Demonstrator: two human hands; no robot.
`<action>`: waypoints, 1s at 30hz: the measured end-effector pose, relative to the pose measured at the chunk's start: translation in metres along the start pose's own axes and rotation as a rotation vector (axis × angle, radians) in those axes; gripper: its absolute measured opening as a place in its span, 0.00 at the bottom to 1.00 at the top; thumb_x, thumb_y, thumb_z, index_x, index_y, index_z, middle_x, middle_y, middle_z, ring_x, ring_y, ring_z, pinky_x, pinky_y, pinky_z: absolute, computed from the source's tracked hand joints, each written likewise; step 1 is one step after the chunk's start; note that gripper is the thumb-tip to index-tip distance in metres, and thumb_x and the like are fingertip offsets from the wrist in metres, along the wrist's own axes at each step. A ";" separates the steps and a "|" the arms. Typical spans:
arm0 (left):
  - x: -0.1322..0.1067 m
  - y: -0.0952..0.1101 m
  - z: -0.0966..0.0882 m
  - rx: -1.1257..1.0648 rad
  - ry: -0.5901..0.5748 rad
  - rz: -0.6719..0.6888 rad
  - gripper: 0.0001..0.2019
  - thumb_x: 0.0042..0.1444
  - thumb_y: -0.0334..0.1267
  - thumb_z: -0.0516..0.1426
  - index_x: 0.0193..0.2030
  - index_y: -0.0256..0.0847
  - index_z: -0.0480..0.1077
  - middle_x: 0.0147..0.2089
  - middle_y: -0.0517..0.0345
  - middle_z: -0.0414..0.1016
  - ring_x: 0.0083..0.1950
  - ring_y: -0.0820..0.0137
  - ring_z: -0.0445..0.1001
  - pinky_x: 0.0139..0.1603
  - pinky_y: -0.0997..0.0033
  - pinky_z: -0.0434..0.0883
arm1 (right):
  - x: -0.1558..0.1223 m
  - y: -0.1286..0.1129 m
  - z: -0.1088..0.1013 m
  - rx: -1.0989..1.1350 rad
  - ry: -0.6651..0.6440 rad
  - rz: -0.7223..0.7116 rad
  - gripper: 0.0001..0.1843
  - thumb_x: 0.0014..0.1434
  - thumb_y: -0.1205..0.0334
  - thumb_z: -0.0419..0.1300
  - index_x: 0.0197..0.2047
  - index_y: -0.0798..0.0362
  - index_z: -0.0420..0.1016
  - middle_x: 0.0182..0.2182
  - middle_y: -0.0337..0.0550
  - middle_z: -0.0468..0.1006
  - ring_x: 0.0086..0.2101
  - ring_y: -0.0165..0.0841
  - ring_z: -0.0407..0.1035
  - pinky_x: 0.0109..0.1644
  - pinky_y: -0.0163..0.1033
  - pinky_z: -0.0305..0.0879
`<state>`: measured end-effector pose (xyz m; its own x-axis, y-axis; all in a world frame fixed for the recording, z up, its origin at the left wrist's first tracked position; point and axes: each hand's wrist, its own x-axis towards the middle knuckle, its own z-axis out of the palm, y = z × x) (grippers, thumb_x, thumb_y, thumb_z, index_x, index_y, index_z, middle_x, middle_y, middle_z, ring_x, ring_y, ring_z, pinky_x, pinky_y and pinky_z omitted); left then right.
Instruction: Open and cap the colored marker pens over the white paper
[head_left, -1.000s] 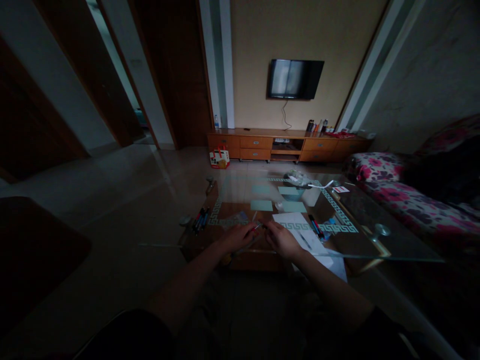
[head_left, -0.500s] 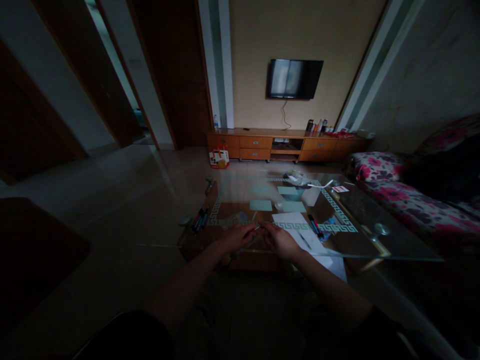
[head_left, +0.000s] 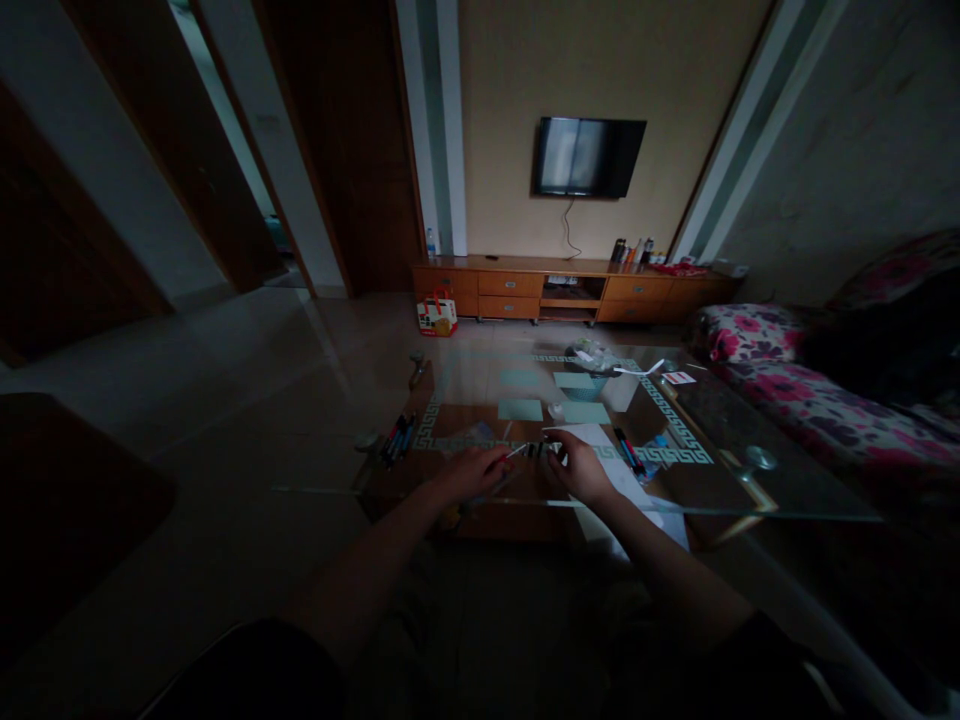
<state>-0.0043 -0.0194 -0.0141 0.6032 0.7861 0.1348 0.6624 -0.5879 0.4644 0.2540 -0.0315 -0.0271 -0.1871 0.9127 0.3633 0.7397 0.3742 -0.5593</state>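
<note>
Pen-like stick: While the clear glass tabletop [head_left: 679, 456] is spread across the lower centre of the frame, a slim red-and-white pen-like stick [head_left: 516, 451] is held over its near part, just below the frame's middle.
Left hand: The stick is pinched in the narrowed fingers of the left hand [head_left: 472, 473].
Right hand: Curled fingers are held near the stick's tip by the right hand [head_left: 579, 468]; whether anything is gripped cannot be told.
Paper: White paper sheets [head_left: 624, 478] are partly hidden by the right hand.

sleeves [head_left: 262, 670]: dark, short | thin pale line [head_left: 821, 685] on each | forearms [head_left: 386, 550]: bare
</note>
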 end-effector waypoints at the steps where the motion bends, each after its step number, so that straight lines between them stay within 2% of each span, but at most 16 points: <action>1: 0.000 0.000 0.000 -0.005 -0.004 -0.002 0.16 0.65 0.41 0.48 0.56 0.48 0.69 0.39 0.58 0.77 0.35 0.71 0.73 0.35 0.76 0.64 | 0.000 0.005 0.001 -0.007 -0.003 0.024 0.22 0.58 0.67 0.58 0.56 0.51 0.69 0.47 0.46 0.78 0.34 0.32 0.73 0.45 0.39 0.69; 4: -0.001 -0.002 -0.001 0.001 0.002 -0.015 0.16 0.65 0.41 0.48 0.57 0.48 0.68 0.39 0.58 0.77 0.35 0.71 0.73 0.36 0.76 0.65 | 0.001 0.015 0.004 -0.034 -0.019 0.079 0.15 0.60 0.65 0.57 0.51 0.51 0.72 0.42 0.45 0.80 0.33 0.32 0.73 0.41 0.37 0.68; 8: -0.001 -0.004 0.000 0.020 0.010 -0.003 0.16 0.65 0.41 0.48 0.57 0.49 0.68 0.39 0.58 0.77 0.35 0.71 0.73 0.36 0.75 0.65 | 0.002 0.022 0.008 -0.087 -0.022 0.125 0.10 0.60 0.65 0.55 0.45 0.51 0.75 0.38 0.44 0.81 0.37 0.35 0.75 0.42 0.37 0.66; 14: 0.000 -0.005 0.001 0.026 0.014 0.020 0.16 0.65 0.40 0.48 0.56 0.48 0.68 0.40 0.57 0.77 0.37 0.70 0.74 0.37 0.75 0.65 | 0.003 0.030 0.013 -0.037 -0.025 0.160 0.16 0.60 0.65 0.56 0.53 0.51 0.69 0.36 0.42 0.81 0.32 0.33 0.74 0.37 0.36 0.64; 17: -0.001 -0.004 0.000 0.022 0.000 -0.009 0.16 0.65 0.41 0.49 0.56 0.47 0.69 0.40 0.56 0.77 0.37 0.69 0.74 0.37 0.75 0.65 | 0.004 0.034 0.016 -0.022 -0.027 0.192 0.15 0.60 0.65 0.57 0.51 0.52 0.70 0.36 0.43 0.80 0.32 0.33 0.73 0.37 0.35 0.65; 21: -0.002 -0.001 -0.001 0.016 -0.016 -0.009 0.16 0.65 0.41 0.48 0.57 0.48 0.68 0.40 0.57 0.77 0.38 0.69 0.74 0.38 0.74 0.66 | 0.007 0.038 0.020 -0.049 -0.036 0.119 0.12 0.58 0.65 0.60 0.46 0.52 0.75 0.39 0.44 0.77 0.36 0.33 0.72 0.42 0.37 0.67; 26: -0.002 -0.001 0.000 0.003 -0.005 -0.004 0.16 0.65 0.41 0.48 0.57 0.48 0.68 0.39 0.58 0.77 0.37 0.69 0.74 0.37 0.75 0.65 | 0.009 0.042 0.028 -0.082 -0.027 0.083 0.14 0.55 0.67 0.62 0.46 0.53 0.78 0.44 0.48 0.72 0.41 0.35 0.71 0.53 0.42 0.67; 30: -0.002 -0.001 0.001 -0.001 0.002 0.006 0.16 0.65 0.41 0.48 0.57 0.48 0.68 0.40 0.57 0.78 0.37 0.69 0.74 0.37 0.75 0.65 | 0.009 0.046 0.033 -0.082 -0.037 0.080 0.15 0.54 0.68 0.62 0.46 0.52 0.79 0.45 0.48 0.72 0.43 0.37 0.70 0.55 0.46 0.66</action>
<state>-0.0059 -0.0203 -0.0153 0.6062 0.7830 0.1393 0.6586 -0.5924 0.4641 0.2649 -0.0010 -0.0743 -0.1479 0.9452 0.2911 0.8033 0.2865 -0.5222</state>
